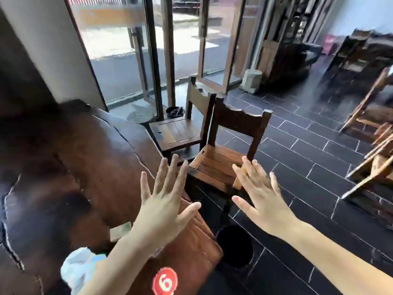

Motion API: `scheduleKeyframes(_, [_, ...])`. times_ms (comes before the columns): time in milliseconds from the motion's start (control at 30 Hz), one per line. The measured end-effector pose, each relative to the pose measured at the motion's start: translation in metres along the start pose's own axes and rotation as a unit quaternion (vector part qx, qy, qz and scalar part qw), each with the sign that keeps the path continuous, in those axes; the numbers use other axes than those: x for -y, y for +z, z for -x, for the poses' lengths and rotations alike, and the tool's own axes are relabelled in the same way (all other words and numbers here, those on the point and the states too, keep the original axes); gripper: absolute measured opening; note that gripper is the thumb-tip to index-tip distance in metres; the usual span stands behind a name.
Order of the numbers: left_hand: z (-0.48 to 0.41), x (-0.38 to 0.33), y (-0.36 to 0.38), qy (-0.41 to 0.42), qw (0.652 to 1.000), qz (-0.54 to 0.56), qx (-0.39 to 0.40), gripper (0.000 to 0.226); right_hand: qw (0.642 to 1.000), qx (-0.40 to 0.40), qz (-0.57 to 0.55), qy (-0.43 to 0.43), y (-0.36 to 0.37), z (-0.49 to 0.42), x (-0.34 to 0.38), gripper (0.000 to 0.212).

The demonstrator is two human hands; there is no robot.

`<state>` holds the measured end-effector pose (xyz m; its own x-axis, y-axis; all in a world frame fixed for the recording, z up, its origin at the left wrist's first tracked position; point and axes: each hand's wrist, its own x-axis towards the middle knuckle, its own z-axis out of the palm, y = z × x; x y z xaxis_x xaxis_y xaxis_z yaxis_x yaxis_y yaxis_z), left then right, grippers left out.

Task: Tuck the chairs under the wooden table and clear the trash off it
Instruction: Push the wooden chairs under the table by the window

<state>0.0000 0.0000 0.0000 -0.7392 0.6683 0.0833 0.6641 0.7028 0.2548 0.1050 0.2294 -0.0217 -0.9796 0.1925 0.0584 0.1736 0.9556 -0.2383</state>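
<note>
A dark wooden table (70, 167) fills the left side. Two wooden chairs stand beside its right edge. The nearer chair (225, 150) is pulled out and angled, its back toward the room. The farther chair (180, 130) sits closer to the table near the glass door. Crumpled white trash (78, 267) lies on the table's near end, partly hidden by my left forearm, with a small pale packet (120, 231) beside it. My left hand (165, 205) is spread open above the table edge. My right hand (261, 199) is spread open just in front of the nearer chair's seat, holding nothing.
A black bin (234, 245) stands on the dark tiled floor just below the table's near corner. A red round sticker (164, 282) marks the table end. More wooden chairs (374, 145) crowd the right side. Glass doors (131, 50) are ahead, with a stone block (251, 80) by them.
</note>
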Motion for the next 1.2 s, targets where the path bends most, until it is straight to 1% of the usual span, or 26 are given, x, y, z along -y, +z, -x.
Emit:
scheduleKeyframes(33, [-0.009,-0.021,0.006,0.006,1.0,0.011,0.008,0.088,1.0,0.002,0.009,0.022,-0.006,0.007,-0.019,0.074])
scheduleKeyframes(167, [-0.053,-0.102,0.039,0.026,0.999,0.024,-0.009,0.089,0.997,0.006,0.029,0.068,-0.029,0.034,-0.11,0.071])
scheduleKeyframes(300, [-0.1,-0.193,0.084,0.052,0.998,0.023,0.017,0.091,0.994,-0.004,0.012,0.111,-0.046,0.067,-0.213,0.066])
scheduleKeyframes(433, [-0.133,-0.279,0.126,0.068,0.995,0.065,0.046,0.09,0.988,-0.006,-0.01,0.153,-0.063,0.092,-0.296,0.065])
scheduleKeyframes(500, [-0.143,-0.309,0.148,0.056,0.993,0.08,0.071,0.092,0.987,-0.006,-0.012,0.163,-0.068,0.099,-0.325,0.065])
scheduleKeyframes(633, [-0.171,-0.348,0.187,0.041,0.988,0.089,0.121,0.097,0.984,0.003,-0.025,0.177,-0.062,0.101,-0.379,0.071])
scheduleKeyframes(700, [-0.196,-0.36,0.197,0.039,0.987,0.079,0.132,0.096,0.981,0.02,-0.032,0.192,-0.057,0.096,-0.403,0.067])
scheduleKeyframes(800, [-0.249,-0.369,0.209,0.03,0.989,0.074,0.124,0.094,0.979,0.031,-0.044,0.199,-0.052,0.076,-0.437,0.065])
scheduleKeyframes(867, [-0.295,-0.381,0.215,0.022,0.99,0.079,0.113,0.092,0.981,0.038,-0.03,0.189,-0.053,0.051,-0.466,0.065])
scheduleKeyframes(967, [-0.374,-0.404,0.232,0.01,0.991,0.094,0.099,0.088,0.982,0.029,-0.008,0.185,-0.058,-0.001,-0.524,0.072])
scheduleKeyframes(1067, [-0.452,-0.426,0.246,0.002,0.99,0.101,0.102,0.085,0.981,0.031,-0.002,0.193,-0.071,-0.056,-0.577,0.075])
scheduleKeyframes(1200, [-0.539,-0.448,0.251,-0.015,0.988,0.12,0.095,0.086,0.985,0.02,0.003,0.169,-0.097,-0.13,-0.64,0.076])
